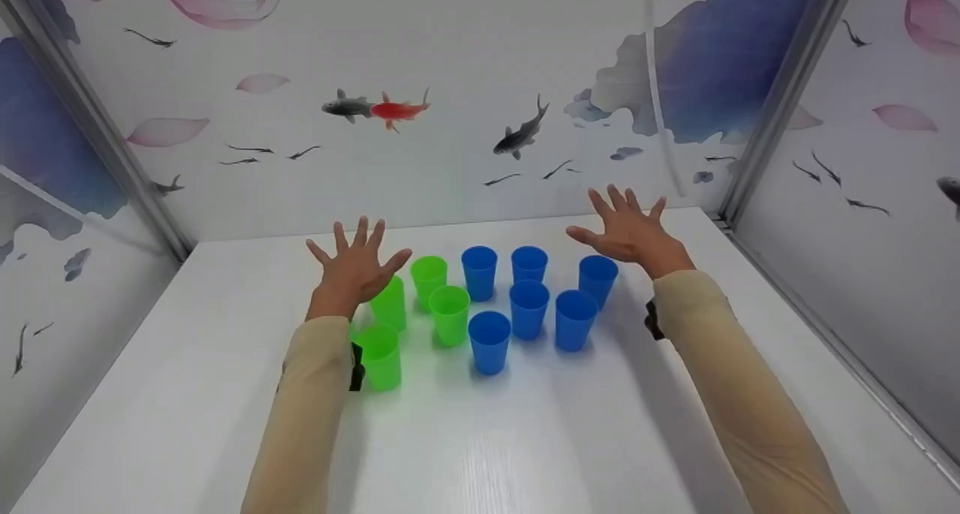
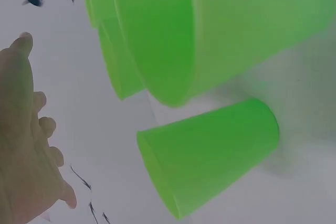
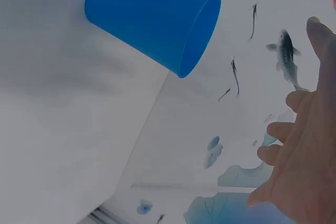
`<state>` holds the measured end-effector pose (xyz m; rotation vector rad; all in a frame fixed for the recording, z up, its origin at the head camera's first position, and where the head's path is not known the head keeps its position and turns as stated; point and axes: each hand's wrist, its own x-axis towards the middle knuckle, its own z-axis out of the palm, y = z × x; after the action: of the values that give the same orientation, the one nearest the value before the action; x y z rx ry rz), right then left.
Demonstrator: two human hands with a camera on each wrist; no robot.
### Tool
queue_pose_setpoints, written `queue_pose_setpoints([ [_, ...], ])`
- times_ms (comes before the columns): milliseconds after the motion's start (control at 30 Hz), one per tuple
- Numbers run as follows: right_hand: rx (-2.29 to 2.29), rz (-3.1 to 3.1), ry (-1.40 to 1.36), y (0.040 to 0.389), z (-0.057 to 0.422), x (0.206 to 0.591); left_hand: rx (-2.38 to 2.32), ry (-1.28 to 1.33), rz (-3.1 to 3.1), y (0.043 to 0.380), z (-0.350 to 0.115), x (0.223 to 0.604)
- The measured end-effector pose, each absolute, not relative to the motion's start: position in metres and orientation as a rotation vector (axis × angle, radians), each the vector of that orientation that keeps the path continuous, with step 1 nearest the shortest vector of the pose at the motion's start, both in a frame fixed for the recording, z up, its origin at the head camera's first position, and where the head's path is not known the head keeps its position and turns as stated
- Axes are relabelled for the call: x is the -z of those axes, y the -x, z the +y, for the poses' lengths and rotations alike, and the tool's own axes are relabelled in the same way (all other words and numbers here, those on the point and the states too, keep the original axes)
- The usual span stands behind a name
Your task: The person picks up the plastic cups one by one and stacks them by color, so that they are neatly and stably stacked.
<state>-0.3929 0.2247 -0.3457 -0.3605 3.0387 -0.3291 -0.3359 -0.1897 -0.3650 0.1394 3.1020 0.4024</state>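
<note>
**Green cups (image 1: 450, 325) L, blue cups (image 1: 490, 349) R, all upright, none held**

They're approx mid-bench (image 1: 480, 439); I count 6 blue, min. 4 green, as L sleeve (image 1: 304, 416) blocks part. Progress, my est.: colours already grouped, no nesting visible, nothing being handled, so it's either the very start or the very end; can't tell which, nor what's left. Left hand (image 1: 356, 270) is wide open, fingers spread, nr the greens; right hand (image 1: 634, 234) likewise, just beside the far-R blue. Both empty. Bench is white. Room on my feed: white back wall (image 1: 465, 56) printed w/ fish (image 1: 401, 111) + petals (image 1: 169, 132), metal posts (image 1: 787, 101) at corners.
</note>
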Motion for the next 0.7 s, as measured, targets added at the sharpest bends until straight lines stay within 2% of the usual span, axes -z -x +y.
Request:
queue_pose_setpoints([
  [300,0.633,2.978,0.447,0.388,0.236,0.341,-0.708,-0.224,3.031,0.329,-0.168,0.363],
  [700,1.109,2.927,0.375,0.371,0.242,0.359,-1.362,-0.336,2.938,0.285,-0.135,0.366],
])
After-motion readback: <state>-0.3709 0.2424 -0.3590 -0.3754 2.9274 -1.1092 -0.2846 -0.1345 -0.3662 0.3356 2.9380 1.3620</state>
